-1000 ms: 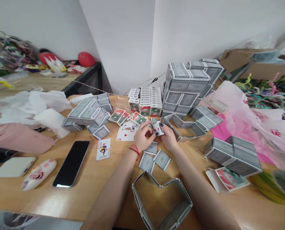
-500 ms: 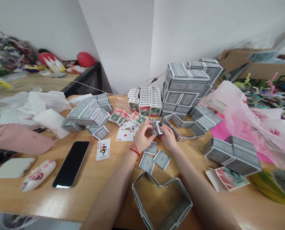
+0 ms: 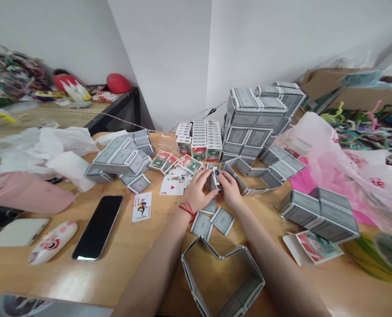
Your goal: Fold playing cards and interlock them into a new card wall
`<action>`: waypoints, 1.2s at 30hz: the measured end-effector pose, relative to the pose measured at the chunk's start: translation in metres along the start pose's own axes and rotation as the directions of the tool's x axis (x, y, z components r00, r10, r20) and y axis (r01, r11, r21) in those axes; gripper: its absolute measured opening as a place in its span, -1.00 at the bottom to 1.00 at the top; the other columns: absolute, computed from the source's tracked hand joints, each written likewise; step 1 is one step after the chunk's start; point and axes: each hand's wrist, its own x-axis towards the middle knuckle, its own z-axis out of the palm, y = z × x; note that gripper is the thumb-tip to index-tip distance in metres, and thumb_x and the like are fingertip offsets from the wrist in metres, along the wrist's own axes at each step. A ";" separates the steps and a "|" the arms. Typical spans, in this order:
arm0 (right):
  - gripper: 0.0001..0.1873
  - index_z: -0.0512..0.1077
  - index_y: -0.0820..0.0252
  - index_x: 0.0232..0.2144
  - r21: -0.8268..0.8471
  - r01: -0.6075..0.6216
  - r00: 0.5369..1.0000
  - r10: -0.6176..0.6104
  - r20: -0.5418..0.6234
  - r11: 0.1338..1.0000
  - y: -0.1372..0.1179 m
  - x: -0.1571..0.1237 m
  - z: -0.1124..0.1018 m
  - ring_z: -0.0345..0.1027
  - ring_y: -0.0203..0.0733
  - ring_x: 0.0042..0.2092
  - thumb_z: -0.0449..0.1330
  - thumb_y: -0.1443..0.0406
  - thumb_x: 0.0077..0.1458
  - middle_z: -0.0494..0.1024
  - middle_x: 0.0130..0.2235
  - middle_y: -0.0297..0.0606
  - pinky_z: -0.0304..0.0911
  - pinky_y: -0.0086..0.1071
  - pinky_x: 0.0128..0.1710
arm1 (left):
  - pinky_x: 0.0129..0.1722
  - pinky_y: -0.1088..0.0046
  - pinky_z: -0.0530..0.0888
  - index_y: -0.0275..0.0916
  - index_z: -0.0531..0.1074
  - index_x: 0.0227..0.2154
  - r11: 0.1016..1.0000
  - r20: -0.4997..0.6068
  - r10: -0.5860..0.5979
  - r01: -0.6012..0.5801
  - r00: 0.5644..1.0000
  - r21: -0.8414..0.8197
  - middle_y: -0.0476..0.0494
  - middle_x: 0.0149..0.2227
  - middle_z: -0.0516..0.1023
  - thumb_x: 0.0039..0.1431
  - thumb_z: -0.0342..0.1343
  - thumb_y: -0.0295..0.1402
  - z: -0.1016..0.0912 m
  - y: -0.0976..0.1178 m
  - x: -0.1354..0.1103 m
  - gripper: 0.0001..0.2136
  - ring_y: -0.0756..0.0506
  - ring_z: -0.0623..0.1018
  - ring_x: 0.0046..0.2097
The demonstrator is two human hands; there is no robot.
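Both hands meet over the middle of the table, fingers closed around a small piece of folded playing cards (image 3: pixel 214 178). My left hand (image 3: pixel 198 190), with a red string at its wrist, grips the piece from the left. My right hand (image 3: pixel 228 188), with dark nails, holds its right side. Just below lie several folded card squares (image 3: pixel 222 221) with grey patterned backs. Closer to me stands a heart-shaped frame of folded cards (image 3: pixel 253 275). Another open card frame (image 3: pixel 268 178) is right of my right hand. Loose face-up cards (image 3: pixel 171 187) lie left of my left hand.
Card boxes (image 3: pixel 199 152) stand in rows at the back, beside a tall stack of card blocks (image 3: pixel 245 116). More card blocks lie left (image 3: pixel 116 154) and right (image 3: pixel 321 213). A phone (image 3: pixel 98 226), an opened card box (image 3: pixel 317 247) and green-yellow tape rolls (image 3: pixel 364 255) are nearer me.
The held piece has been turned more upright between my fingers. My left hand has shifted slightly right and now covers more of the upper card square.
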 end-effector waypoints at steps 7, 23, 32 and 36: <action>-0.66 0.42 0.16 -0.33 -0.037 0.030 0.999 -0.029 0.019 0.999 0.001 0.001 -0.001 0.23 -0.30 -0.39 0.18 0.08 -0.12 0.42 -0.39 -0.34 0.13 -0.45 -0.42 | 0.06 0.17 0.29 -0.20 0.13 0.06 0.999 -0.065 0.020 -0.018 0.998 0.031 -0.24 0.02 0.28 0.01 0.08 -0.21 0.001 -0.002 0.001 -0.46 -0.17 0.28 0.09; -0.65 0.43 0.15 -0.29 -0.047 0.060 0.997 -0.058 0.049 0.997 -0.001 0.002 0.001 0.31 -0.23 -0.28 0.20 0.10 -0.13 0.48 -0.31 -0.29 0.20 -0.37 -0.24 | 0.05 0.20 0.29 -0.21 0.16 0.04 0.999 -0.097 0.035 -0.031 0.995 0.038 -0.22 0.01 0.29 -0.01 0.09 -0.30 -0.002 0.000 0.001 -0.49 -0.16 0.29 0.07; -0.66 0.43 0.16 -0.28 -0.058 0.046 0.996 -0.042 0.074 0.997 -0.003 0.000 0.000 0.31 -0.26 -0.31 0.18 0.11 -0.10 0.48 -0.32 -0.31 0.20 -0.40 -0.32 | 0.06 0.20 0.29 -0.22 0.18 0.03 0.999 -0.102 0.032 -0.030 0.994 0.015 -0.23 0.02 0.29 -0.02 0.08 -0.28 -0.003 0.000 0.000 -0.50 -0.16 0.29 0.07; -0.66 0.43 0.16 -0.30 -0.042 0.039 0.996 -0.035 0.077 0.998 -0.003 0.000 0.000 0.31 -0.26 -0.32 0.19 0.10 -0.12 0.48 -0.32 -0.31 0.20 -0.42 -0.35 | 0.04 0.20 0.30 -0.21 0.18 0.03 0.999 -0.102 0.036 -0.035 0.994 0.007 -0.22 0.01 0.30 -0.02 0.08 -0.29 -0.004 0.001 0.000 -0.50 -0.16 0.31 0.06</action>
